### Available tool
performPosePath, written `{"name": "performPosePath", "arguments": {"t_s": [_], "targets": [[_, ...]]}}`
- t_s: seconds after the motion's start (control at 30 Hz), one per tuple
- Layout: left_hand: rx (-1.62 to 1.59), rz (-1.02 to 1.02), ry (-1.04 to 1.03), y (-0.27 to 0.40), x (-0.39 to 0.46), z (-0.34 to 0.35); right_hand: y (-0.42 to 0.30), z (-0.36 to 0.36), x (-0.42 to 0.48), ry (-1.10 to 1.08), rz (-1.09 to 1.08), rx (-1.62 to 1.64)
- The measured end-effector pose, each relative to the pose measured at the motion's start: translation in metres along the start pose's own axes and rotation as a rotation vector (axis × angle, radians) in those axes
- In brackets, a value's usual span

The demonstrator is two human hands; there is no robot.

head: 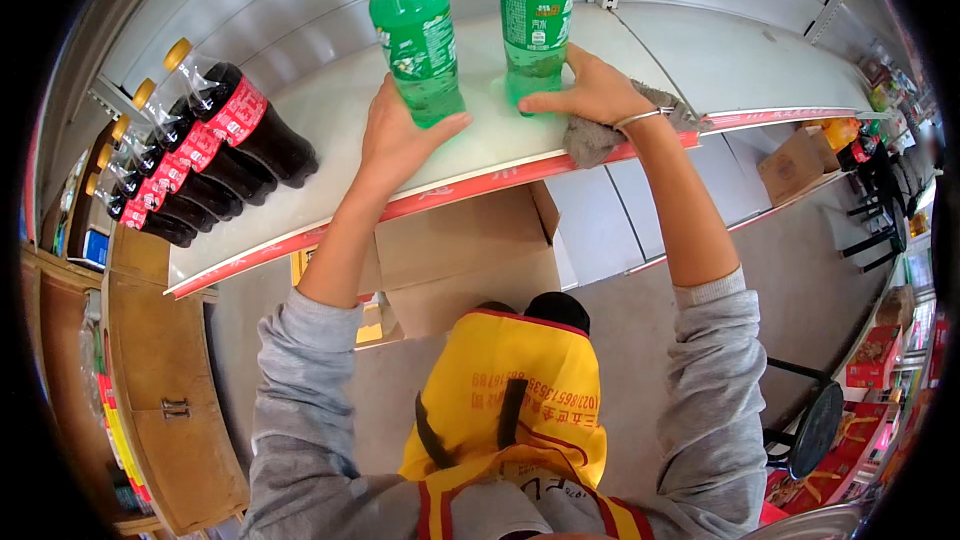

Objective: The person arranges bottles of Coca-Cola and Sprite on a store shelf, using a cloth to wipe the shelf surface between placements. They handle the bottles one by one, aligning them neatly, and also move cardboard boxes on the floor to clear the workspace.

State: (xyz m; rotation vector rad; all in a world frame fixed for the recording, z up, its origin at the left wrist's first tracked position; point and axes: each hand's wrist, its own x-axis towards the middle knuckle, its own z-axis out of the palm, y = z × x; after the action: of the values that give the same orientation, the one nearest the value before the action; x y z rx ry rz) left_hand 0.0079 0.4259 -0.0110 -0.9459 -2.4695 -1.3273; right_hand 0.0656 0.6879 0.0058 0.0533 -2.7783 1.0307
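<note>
My left hand is wrapped around the lower part of a green plastic soda bottle, which leans a little in the view. Another green soda bottle is at its right, with the thumb and fingers of my right hand around its base. Both bottles are over the white shelf; whether each base touches it I cannot tell. A crumpled grey cloth lies under my right wrist, over the shelf's red front strip. The bottle caps are cut off by the top of the view.
Several cola bottles with yellow caps stand in a row at the shelf's left end. Below the shelf is an opened cardboard box. A wooden cabinet stands at left, a black stool at right. Another carton sits on the lower shelf.
</note>
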Motion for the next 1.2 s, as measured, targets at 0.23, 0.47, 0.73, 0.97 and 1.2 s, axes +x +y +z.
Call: {"name": "performPosePath", "arguments": {"t_s": [0.23, 0.47, 0.73, 0.97, 1.2], "targets": [[-0.248, -0.135, 0.008, -0.002, -0.008, 0.003, -0.016, 0.005, -0.008, 0.078, 0.016, -0.090], [-0.312, -0.235, -0.028, 0.010, -0.012, -0.005, 0.000, 0.004, -0.009, 0.035, -0.039, -0.088], [-0.133, -0.198, 0.030, 0.005, -0.016, -0.008, 0.006, 0.008, -0.009, 0.083, -0.069, -0.094], [-0.010, -0.134, 0.092, -0.001, -0.014, -0.003, -0.006, 0.004, -0.012, 0.052, -0.065, -0.069], [0.060, -0.174, 0.118, 0.016, -0.015, 0.002, 0.000, 0.001, -0.008, -0.035, -0.048, -0.092]]}}
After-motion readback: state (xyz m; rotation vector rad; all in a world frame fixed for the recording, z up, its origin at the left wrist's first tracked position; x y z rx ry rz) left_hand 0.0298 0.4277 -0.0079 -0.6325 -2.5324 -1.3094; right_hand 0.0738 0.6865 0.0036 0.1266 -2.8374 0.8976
